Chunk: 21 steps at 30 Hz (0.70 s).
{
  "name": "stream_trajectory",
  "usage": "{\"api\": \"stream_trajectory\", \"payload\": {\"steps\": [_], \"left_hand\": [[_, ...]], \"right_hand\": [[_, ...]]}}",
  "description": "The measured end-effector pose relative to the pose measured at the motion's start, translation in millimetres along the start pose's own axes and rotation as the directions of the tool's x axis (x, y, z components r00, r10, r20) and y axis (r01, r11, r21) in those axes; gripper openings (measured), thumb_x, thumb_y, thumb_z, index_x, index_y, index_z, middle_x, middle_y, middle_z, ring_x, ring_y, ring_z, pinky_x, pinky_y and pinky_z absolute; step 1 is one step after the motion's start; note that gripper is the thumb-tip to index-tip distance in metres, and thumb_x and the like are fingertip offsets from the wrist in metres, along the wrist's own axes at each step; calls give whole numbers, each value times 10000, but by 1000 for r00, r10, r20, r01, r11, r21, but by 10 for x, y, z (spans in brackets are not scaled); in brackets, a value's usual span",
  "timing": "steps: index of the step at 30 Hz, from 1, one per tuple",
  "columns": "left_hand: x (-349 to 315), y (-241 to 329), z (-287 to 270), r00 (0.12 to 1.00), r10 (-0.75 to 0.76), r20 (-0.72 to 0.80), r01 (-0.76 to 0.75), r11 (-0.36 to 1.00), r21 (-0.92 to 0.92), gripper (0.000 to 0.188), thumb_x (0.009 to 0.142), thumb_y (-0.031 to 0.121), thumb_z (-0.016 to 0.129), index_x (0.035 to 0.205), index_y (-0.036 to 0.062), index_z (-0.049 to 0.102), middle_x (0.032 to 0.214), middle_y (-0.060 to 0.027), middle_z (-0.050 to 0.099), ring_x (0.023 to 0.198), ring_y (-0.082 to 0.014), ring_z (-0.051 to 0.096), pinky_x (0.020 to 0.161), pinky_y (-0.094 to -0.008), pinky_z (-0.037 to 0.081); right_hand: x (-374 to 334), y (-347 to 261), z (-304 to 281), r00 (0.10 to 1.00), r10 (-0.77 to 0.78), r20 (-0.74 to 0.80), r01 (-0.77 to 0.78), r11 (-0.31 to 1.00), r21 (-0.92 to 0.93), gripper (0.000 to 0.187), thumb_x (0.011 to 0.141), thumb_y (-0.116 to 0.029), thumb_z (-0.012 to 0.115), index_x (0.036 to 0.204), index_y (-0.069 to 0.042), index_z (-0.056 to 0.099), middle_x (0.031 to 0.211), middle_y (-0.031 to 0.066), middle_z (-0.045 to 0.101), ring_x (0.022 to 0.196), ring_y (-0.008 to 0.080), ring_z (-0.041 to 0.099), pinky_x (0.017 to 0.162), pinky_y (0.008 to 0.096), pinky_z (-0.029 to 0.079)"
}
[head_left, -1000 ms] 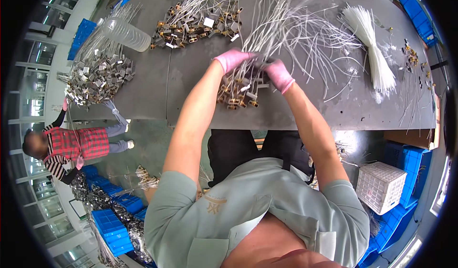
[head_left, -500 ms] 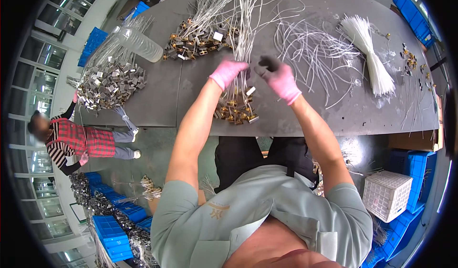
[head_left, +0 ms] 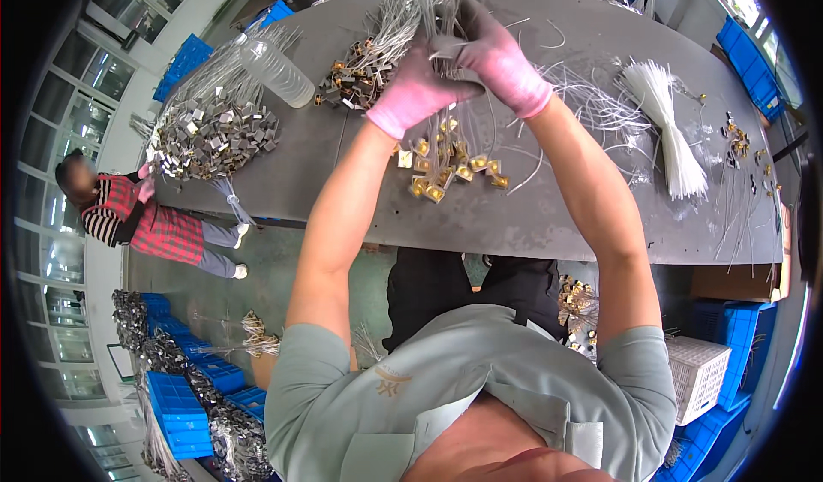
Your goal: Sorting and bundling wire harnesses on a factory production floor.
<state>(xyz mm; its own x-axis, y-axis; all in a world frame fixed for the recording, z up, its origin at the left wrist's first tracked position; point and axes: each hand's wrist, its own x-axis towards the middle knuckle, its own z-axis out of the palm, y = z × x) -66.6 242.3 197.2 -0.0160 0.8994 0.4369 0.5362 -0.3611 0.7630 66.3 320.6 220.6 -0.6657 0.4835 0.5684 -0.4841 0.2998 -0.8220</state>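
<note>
- Wire bundle (head_left: 439,9), white: at far-mid of table, upright in both hands, free wires running away to far edge; brass-and-grey end pieces (head_left: 454,170) hang at near end, fanned out.
- L hand (head_left: 420,89), pink glove w/ dark fingers: closed round bundle from L, thumb stretched to R.
- R hand (head_left: 499,60), same glove: fingers curled on bundle from R, just above L hand; exact fingertip contact blurred, can't tell.
- In the way: hands hide bundle's middle; L hand + wires cover R side of wired-parts pile (head_left: 353,77) behind.
- Further L: clear plastic bottle (head_left: 281,72) on its side, then big heap of grey block connectors (head_left: 214,135), wires pointing far.
- R of hands: loose white wires (head_left: 591,105), tangled; then thick white wire sheaf (head_left: 664,130); small brass bits (head_left: 737,143) scattered nr R edge.
- Surface: dark grey table (head_left: 549,225), scuffed, seam L of ctr.
- Room, L: co-worker (head_left: 167,229) in red check apron, gloved hands nr heap; windows (head_left: 67,173) behind; stacked blue crates (head_left: 178,413) nr L on green floor (head_left: 279,268).
- Room, R: white plastic crate (head_left: 699,375) nr blue bins (head_left: 741,345), cardboard box (head_left: 741,282) by table edge.
</note>
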Motion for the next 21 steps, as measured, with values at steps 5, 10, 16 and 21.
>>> {"api": "stream_trajectory", "payload": {"steps": [5, 10, 16, 21], "left_hand": [[69, -402, 264, 946, 23, -323, -158, 903, -400, 291, 804, 104, 665, 1065, 3, 589, 1000, -55, 622, 969, -149, 573, 840, -294, 469], [61, -381, 143, 957, -209, -201, 151, 952, -268, 287, 818, 111, 614, 1070, -22, 655, 909, -50, 672, 788, -110, 603, 714, -261, 471], [-48, -104, -258, 929, -214, -301, 191, 976, -105, 299, 896, 149, 552, 1113, -48, 614, 820, -77, 671, 755, -147, 629, 743, -276, 482], [-347, -360, -281, 954, -292, -66, 198, 781, -592, 272, 932, 284, 554, 810, 44, 594, 524, 25, 398, 492, -108, 404, 703, -276, 463]], "right_hand": [[-105, -94, -41, 960, 240, 147, -141, 863, -485, 650, 778, -197, 754, 1311, -18, 427, 1162, 94, 574, 1058, 149, 523, 925, 299, 448], [-631, -18, -438, 982, -155, 108, 185, 667, -721, 651, 796, -268, 715, 1323, -8, 436, 1244, 202, 535, 1127, 286, 554, 949, 357, 453], [-2003, 680, -1994, 787, 14, -616, -409, 760, -505, 398, 844, -119, 669, 1207, -5, 553, 1126, 142, 638, 1035, 219, 626, 896, 322, 502], [-2909, 725, -3388, 491, -396, -776, -748, 264, -609, 227, 860, -182, 615, 1039, -50, 663, 1006, 176, 674, 928, 297, 659, 828, 370, 504]]}}
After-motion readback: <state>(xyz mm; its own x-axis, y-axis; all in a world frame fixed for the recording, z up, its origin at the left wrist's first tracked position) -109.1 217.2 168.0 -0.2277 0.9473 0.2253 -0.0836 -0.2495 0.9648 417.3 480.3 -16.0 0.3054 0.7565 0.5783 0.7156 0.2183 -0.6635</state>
